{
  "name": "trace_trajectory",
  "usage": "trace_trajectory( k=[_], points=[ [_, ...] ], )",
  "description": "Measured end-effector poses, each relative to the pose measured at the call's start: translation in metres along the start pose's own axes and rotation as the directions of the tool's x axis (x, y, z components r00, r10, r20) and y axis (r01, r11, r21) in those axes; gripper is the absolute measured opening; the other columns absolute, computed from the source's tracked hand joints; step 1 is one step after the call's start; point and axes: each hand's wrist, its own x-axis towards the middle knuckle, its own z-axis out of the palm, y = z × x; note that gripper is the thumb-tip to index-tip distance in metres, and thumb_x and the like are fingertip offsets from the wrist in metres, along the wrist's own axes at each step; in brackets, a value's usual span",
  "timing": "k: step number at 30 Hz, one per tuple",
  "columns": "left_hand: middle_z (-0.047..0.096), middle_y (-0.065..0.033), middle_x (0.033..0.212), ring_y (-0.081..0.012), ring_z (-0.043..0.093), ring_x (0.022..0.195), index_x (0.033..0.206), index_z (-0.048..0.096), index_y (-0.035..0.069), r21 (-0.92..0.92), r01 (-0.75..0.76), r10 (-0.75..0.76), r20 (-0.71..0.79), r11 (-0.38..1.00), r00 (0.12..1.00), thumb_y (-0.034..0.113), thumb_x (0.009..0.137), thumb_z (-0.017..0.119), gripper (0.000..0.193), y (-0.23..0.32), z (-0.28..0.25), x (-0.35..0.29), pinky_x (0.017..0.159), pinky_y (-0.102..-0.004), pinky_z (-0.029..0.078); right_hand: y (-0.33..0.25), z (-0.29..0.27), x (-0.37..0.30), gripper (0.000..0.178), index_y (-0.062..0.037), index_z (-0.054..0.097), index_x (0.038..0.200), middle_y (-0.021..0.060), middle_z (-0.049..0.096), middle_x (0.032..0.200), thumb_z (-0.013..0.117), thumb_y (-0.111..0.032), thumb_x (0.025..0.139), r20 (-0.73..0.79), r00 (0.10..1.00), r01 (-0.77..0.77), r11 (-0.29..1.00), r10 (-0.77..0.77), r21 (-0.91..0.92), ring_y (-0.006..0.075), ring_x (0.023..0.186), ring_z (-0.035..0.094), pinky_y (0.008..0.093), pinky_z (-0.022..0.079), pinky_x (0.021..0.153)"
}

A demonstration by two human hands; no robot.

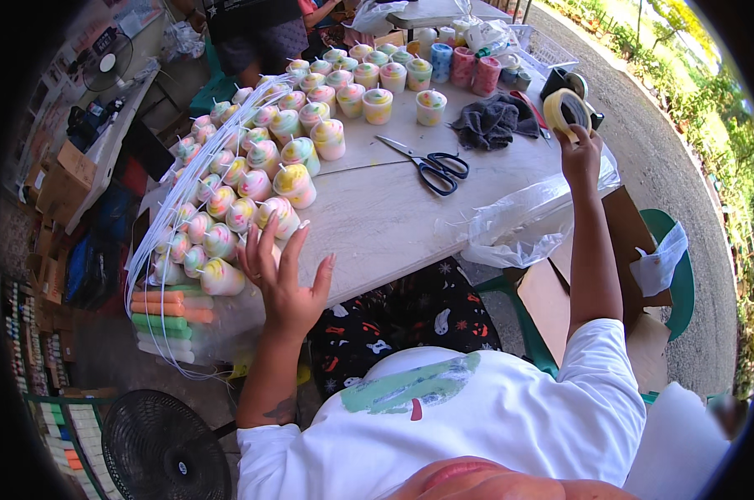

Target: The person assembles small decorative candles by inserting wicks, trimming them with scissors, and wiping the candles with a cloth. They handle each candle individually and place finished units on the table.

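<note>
My left hand [283, 279] is open with fingers spread, over the table's near left edge. Its fingertips are beside the closest of many swirled pastel cup-shaped candles [294, 185]; whether they touch one I cannot tell. A bundle of long white wick strands [170, 196] lies across the candles on the left. Out to the right, my right hand [581, 158] grips a cream roll of masking tape [553, 115] at the table's far right corner. Scissors with dark blue handles [438, 173] lie partly spread on the tabletop, next to a crumpled dark grey cloth [495, 121].
Orange, green and white sticks [172, 321] are stacked at the table's left end. Blue and red patterned pillar candles [463, 67] stand at the back. Clear plastic [518, 221] hangs over the right edge, near a green chair [681, 283] with cardboard. A black fan [167, 450] stands lower left.
</note>
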Motion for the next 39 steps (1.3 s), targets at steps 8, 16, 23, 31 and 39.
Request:
trace_trajectory(
  k=[8,16,23,31,39],
  points=[
    [0.03,-0.016,0.148,-0.0419,0.026,0.135,0.139,0.043,0.018,-0.238,-0.093,0.172,0.338,0.967,0.925,0.04,0.08,0.069,0.068,0.043,0.095,0.044,0.109,-0.0523,0.021,0.018,0.023,0.017,0.058,-0.0199,0.04,0.14,0.0216,0.024,0.15,0.059,-0.03,0.086,0.233,0.964,0.006,0.87,0.125,-0.494,0.0375,0.142,0.017,0.0629,0.02,0.105],
    [0.028,-0.0209,0.148,-0.042,0.032,0.133,0.141,0.039,0.014,-0.185,0.05,0.08,0.631,0.981,0.772,0.045,0.082,0.065,0.072,0.07,0.171,0.108,0.108,-0.0482,0.029,-0.098,0.091,0.007,0.075,-0.0242,0.037,0.143,0.0182,0.016,0.154,0.065,-0.054,0.08,0.669,0.744,0.088,0.993,-0.011,-0.081,0.0424,0.14,0.016,0.0459,0.025,0.111],
    [0.037,-0.0222,0.143,-0.0433,0.033,0.133,0.139,0.043,0.013,-0.122,-0.017,0.083,0.562,0.992,0.823,0.05,0.086,0.06,0.067,0.077,0.201,0.107,0.11,-0.047,0.026,-0.059,0.092,0.036,0.023,-0.0002,0.056,0.099,0.0175,0.067,0.09,0.063,-0.019,0.087,0.186,0.981,-0.145,0.863,0.06,0.484,0.0309,0.083,0.065,0.0387,0.048,0.076],
    [-0.008,-0.0153,0.157,-0.0294,-0.008,0.144,0.151,-0.003,0.012,-0.659,0.6,-0.009,0.676,-0.453,0.736,0.082,0.08,0.022,0.103,0.15,0.184,0.149,0.115,-0.0404,0.002,-0.134,-0.023,-0.087,0.016,-0.0013,0.063,0.091,0.0097,0.061,0.074,0.064,-0.017,0.089,0.09,0.927,0.192,0.669,-0.364,0.718,0.0209,0.07,0.057,0.0306,0.045,0.068],
    [0.045,-0.0047,0.134,-0.0152,0.044,0.122,0.143,0.032,0.009,-0.429,0.746,0.083,0.838,-0.51,0.539,0.055,0.095,0.043,0.068,0.201,0.156,0.072,0.104,-0.0301,0.033,-0.087,0.031,-0.067,0.026,-0.0016,0.064,0.083,0.0042,0.06,0.065,0.063,-0.027,0.089,0.228,0.973,-0.191,0.613,0.018,0.767,0.0141,0.06,0.054,0.0326,0.045,0.058]
  ],
)
